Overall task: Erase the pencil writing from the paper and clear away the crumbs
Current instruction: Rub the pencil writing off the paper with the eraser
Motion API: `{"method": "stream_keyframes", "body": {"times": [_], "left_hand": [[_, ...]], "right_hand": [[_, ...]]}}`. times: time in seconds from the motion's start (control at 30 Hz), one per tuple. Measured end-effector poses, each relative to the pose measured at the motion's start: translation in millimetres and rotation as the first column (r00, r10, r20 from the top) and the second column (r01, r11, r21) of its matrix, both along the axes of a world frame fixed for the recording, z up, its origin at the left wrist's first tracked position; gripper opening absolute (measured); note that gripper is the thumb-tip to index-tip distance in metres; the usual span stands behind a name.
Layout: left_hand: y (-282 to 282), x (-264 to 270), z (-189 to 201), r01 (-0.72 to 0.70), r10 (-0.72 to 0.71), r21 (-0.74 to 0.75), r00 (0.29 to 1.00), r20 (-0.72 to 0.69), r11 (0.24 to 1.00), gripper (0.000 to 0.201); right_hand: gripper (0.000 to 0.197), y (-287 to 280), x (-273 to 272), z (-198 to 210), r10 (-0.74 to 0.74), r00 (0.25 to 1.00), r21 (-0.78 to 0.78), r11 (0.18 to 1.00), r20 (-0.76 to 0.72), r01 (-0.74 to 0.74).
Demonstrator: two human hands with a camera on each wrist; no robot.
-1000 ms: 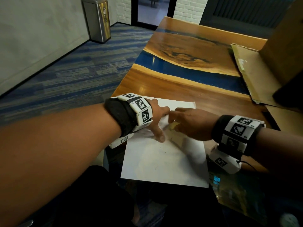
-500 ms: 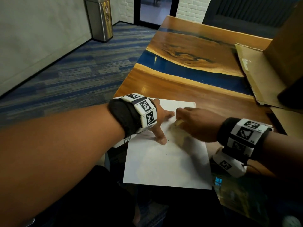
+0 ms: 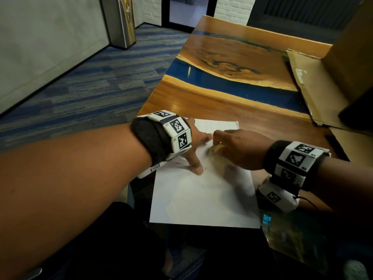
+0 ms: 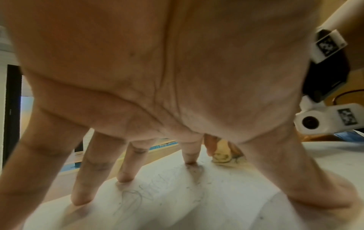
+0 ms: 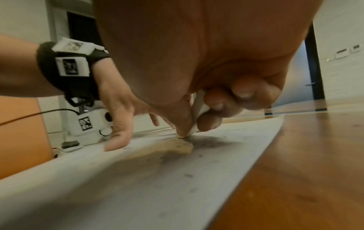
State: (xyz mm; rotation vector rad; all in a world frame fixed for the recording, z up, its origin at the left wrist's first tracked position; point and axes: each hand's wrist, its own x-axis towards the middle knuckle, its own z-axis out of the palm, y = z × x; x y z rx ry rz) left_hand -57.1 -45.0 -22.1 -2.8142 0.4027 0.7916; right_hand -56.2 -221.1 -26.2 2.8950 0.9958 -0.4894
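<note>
Head view: paper (image 3: 201,199) lies flat at the near edge of the wooden counter (image 3: 222,106). Left hand (image 3: 194,144) is released, fingers spread straight, fingertips (image 4: 126,177) pressing the sheet beside faint pencil writing (image 4: 149,186). Right hand (image 3: 240,148) has its grip pinched around a yellowish eraser (image 3: 217,148), tip touching paper. Dark crumbs (image 5: 189,175) scattered nearby.

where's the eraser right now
The eraser is pinched in the right hand, its tip on the far half of the paper, just right of the left hand pressing the sheet down.
</note>
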Motion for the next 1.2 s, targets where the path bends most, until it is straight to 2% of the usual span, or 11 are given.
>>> {"method": "stream_keyframes", "body": {"times": [0.1, 0.17, 0.23, 0.4, 0.47, 0.6, 0.73, 0.83, 0.9, 1.03, 1.2], "left_hand": [[4, 0, -3, -0.005, 0.005, -0.012, 1.000, 0.013, 1.000, 0.118], [8, -2, -7, -0.030, 0.032, -0.050, 0.999, 0.041, 0.998, 0.113], [13, -2, -11, -0.055, 0.060, -0.068, 0.996, 0.070, 0.996, 0.118], [16, -2, -10, -0.008, 0.008, -0.009, 0.999, 0.040, 1.000, 0.124], [17, -2, -12, -0.013, 0.013, -0.003, 0.999, 0.045, 1.000, 0.130], [19, -3, -13, -0.027, 0.029, -0.039, 0.998, 0.051, 0.999, 0.127], [25, -8, -14, -0.038, 0.041, -0.044, 0.998, 0.053, 0.998, 0.132], [26, -8, -14, -0.039, 0.040, -0.023, 0.998, 0.044, 0.999, 0.130], [24, -7, -12, -0.046, 0.046, -0.004, 0.998, 0.033, 0.999, 0.130], [21, -7, -7, -0.052, 0.052, -0.001, 0.998, 0.040, 0.999, 0.127], [2, -3, -11, 0.034, -0.029, -0.034, 0.990, 0.139, 0.999, 0.122]], "right_hand": [[0.022, 9, -1, -2, -0.036, 0.999, 0.026, 0.999, 0.005, 0.036], [0.022, 23, -8, -5, 0.006, 1.000, 0.102, 0.995, -0.017, -0.004], [0.022, 33, -10, -6, 0.033, 0.999, 0.135, 0.990, -0.013, -0.031], [0.023, 15, 6, 0, -0.055, 0.997, 0.004, 0.998, 0.047, 0.055], [0.022, 11, 6, 1, -0.082, 0.994, 0.029, 0.996, 0.069, 0.080], [0.018, 35, -15, -6, 0.020, 0.999, 0.155, 0.988, -0.030, -0.015], [0.023, 38, -11, -7, 0.049, 0.998, 0.069, 0.996, 0.037, -0.052], [0.024, 23, 6, 0, 0.002, 0.994, -0.045, 0.999, 0.113, 0.003], [0.024, 11, 15, 0, -0.067, 0.993, -0.052, 0.996, 0.099, 0.072], [0.025, -6, 17, 0, -0.235, 0.971, 0.109, 0.965, -0.048, 0.239], [0.023, 1, 12, 3, -0.293, 0.937, 0.223, 0.916, -0.192, 0.332]]}}
